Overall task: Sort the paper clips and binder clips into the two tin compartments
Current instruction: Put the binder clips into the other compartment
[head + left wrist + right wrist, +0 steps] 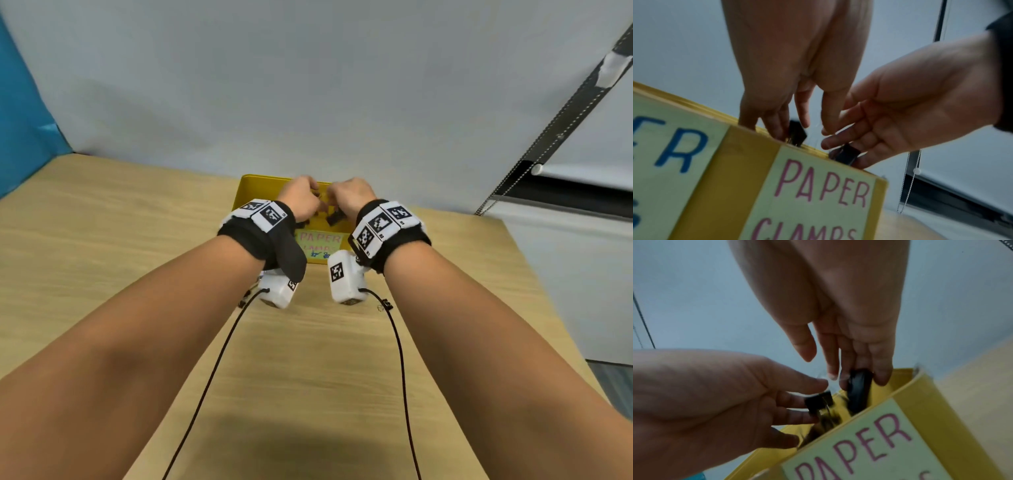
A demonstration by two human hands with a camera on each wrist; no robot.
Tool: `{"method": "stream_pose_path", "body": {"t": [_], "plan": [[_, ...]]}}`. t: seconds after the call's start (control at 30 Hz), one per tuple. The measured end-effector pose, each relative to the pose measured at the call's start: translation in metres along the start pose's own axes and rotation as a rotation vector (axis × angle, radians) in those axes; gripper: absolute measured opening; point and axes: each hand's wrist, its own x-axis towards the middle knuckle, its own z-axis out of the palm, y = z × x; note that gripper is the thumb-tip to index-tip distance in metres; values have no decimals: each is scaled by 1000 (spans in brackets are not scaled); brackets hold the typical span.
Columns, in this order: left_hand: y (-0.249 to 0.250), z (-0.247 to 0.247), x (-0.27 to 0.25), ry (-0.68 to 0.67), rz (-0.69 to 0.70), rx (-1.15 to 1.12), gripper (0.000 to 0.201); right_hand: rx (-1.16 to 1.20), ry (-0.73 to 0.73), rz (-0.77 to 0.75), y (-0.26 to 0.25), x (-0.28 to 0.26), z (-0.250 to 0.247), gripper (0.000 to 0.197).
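Observation:
A yellow tin (250, 181) stands on the table, with a green label reading PAPER CLAMPS (818, 194) on its front wall. Both hands hover over that compartment, fingers pointing down and nearly straight. At my left hand's (809, 126) fingertips sits a black binder clip (797, 134), and the thumb stays apart from it. A second, blurred black binder clip (858, 391) lies along the straight fingers of my right hand (838, 369), just above the rim. Several black binder clips (334, 217) lie inside the tin.
A second label with blue letters (674, 146) marks the tin's other side. A small black clip (387, 304) lies on the wooden table (102, 240) beside the right wrist's cable. A grey wall rises right behind the tin.

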Motion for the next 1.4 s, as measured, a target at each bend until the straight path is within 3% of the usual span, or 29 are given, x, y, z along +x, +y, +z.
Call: {"method": "stream_pose_path", "body": {"t": [0.17,0.27,0.33,0.4,0.47,0.5,0.6,0.67,0.77,0.9,1.0,1.1,1.23,1.33,1.4], "plan": [[-4,-5,-2,58,34,152,47,-66,141,-83,21,-12,-16,20],[-9,-17,-23,111,133,127,30,-267,262,-36,56,-28,-28,23],[-17,-29,-47,101,182,117,14,-463,155,79,86,-36,-29,26],[-31,-43,-72,74,189,144,9,-653,-108,223,108,-48,-19,32],[-50,-57,-95,50,124,176,12,-807,-295,293,116,-62,-4,33],[-60,-62,-104,9,71,215,14,-846,-319,289,115,-67,3,32],[-96,-72,-128,-182,-129,388,23,-792,-313,160,103,-77,28,8],[-117,-77,-143,-272,-243,497,41,-624,-320,81,93,-79,46,14],[-136,-87,-163,-296,-347,635,64,-402,-217,-75,69,-82,70,14],[-147,-94,-180,-380,-468,687,80,-437,-78,-198,49,-76,95,31],[-152,-92,-183,-355,-453,643,67,-530,7,-237,44,-72,105,38],[-162,-91,-180,-300,-400,545,49,-510,31,-249,42,-70,113,31],[-164,-101,-174,-196,-345,432,37,-638,-111,-207,45,-69,126,71],[-163,-105,-168,-88,-320,430,49,-699,-140,-216,48,-67,132,80],[-163,-105,-166,-111,-335,423,62,-726,-134,-226,47,-67,136,78]]}}
